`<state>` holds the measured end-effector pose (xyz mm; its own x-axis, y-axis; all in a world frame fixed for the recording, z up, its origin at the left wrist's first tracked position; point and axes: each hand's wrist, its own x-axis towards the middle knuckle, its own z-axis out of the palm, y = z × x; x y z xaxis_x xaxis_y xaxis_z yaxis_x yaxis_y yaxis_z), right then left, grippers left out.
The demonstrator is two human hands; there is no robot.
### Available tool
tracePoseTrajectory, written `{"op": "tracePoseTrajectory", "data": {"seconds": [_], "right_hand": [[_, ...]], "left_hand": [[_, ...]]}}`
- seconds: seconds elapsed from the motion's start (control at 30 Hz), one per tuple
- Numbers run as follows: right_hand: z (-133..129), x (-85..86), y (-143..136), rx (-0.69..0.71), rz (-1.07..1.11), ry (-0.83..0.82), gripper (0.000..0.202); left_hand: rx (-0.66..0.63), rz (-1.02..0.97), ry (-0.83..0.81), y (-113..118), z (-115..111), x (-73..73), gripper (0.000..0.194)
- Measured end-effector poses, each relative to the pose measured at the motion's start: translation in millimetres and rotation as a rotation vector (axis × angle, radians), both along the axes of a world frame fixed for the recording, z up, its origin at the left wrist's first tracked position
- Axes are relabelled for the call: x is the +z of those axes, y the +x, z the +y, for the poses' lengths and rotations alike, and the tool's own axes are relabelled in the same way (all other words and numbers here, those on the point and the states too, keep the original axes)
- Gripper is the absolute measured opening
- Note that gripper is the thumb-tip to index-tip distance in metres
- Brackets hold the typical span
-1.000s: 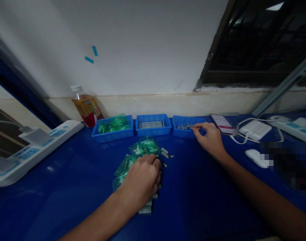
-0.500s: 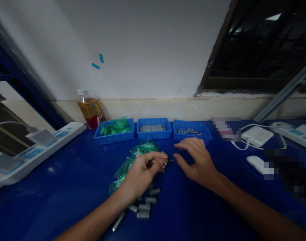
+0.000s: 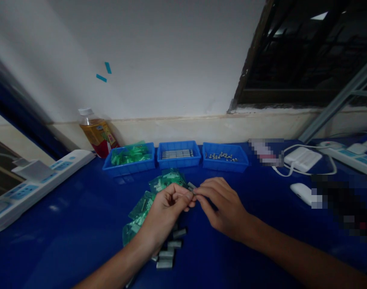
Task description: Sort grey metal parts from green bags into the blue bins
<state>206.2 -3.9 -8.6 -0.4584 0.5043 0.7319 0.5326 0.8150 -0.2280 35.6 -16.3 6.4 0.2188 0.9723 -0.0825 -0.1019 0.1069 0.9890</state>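
My left hand (image 3: pixel 171 204) is closed in a pinch on a small metal part (image 3: pixel 192 192), most of it hidden by the fingertips. Touching the same spot from the right, my right hand (image 3: pixel 219 202) has its thumb and forefinger pressed together; what they grip is too small to make out. Green plastic bags (image 3: pixel 139 206) with small parts inside lie behind and left of my left hand. Several grey metal blocks (image 3: pixel 166 254) rest on the blue table below my hands.
Behind my hands stand three blue bins: one with green bags (image 3: pixel 129 166), one with metal bars (image 3: pixel 179 161), one with small metal fittings (image 3: pixel 225 163). A bottle (image 3: pixel 99 134) and power strip (image 3: pixel 41 186) are left; a white adapter (image 3: pixel 303 159) is right.
My right hand has moved left and its spread fingers have closed against my left fingertips. The whole view has shifted slightly, with the bins now further left.
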Motion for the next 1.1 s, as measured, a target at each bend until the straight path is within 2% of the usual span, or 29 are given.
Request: {"op": "tracePoseTrajectory", "data": {"seconds": [0.13, 0.23, 0.33, 0.4, 0.5, 0.63, 0.73, 0.83, 0.9, 0.97, 1.03, 1.1], "right_hand": [[1.0, -0.2, -3.0, 0.067, 0.076, -0.045, 0.019], [7.4, 5.8, 0.9, 0.073, 0.087, -0.018, 0.018], [25.9, 10.1, 19.6, -0.124, 0.104, 0.083, 0.013], [42.6, 9.0, 38.7, -0.308, 0.099, 0.129, 0.008], [65.2, 1.3, 66.1, -0.482, 0.032, 0.118, 0.010], [81.4, -11.6, 84.2, -0.624, -0.036, 0.030, 0.017], [82.5, -15.2, 84.0, -0.667, -0.056, -0.033, 0.021], [71.1, -9.2, 71.2, -0.645, -0.024, -0.011, 0.021], [56.1, -1.7, 55.5, -0.521, -0.003, 0.021, 0.019], [38.4, 5.0, 37.2, -0.284, -0.034, 0.005, 0.016], [22.8, 8.1, 21.0, -0.087, -0.098, -0.033, 0.016], [12.9, 7.5, 10.1, 0.027, -0.150, -0.046, 0.015]], "left_hand": [[-0.049, 0.049, 0.043, -1.1, 2.0, -1.2, 0.023], [-0.107, 0.203, 0.164, -4.8, 4.0, -3.4, 0.017], [-0.140, 0.585, 0.477, -10.5, 4.0, -6.3, 0.011], [-0.183, 0.873, 0.645, -13.4, 2.9, -8.4, 0.018], [-0.272, 1.113, 0.683, -13.7, 0.8, -10.9, 0.017], [-0.310, 1.187, 0.657, -10.9, -1.4, -11.5, 0.010], [-0.282, 1.120, 0.679, -11.7, -1.0, -10.9, 0.017], [-0.202, 0.882, 0.666, -14.0, 2.4, -10.8, 0.022], [-0.150, 0.656, 0.579, -14.3, 6.0, -11.2, 0.016], [-0.118, 0.417, 0.432, -13.4, 9.6, -12.1, 0.010], [-0.113, 0.205, 0.283, -12.3, 12.3, -13.2, 0.018], [-0.125, 0.062, 0.186, -11.7, 13.7, -14.1, 0.029]]}}
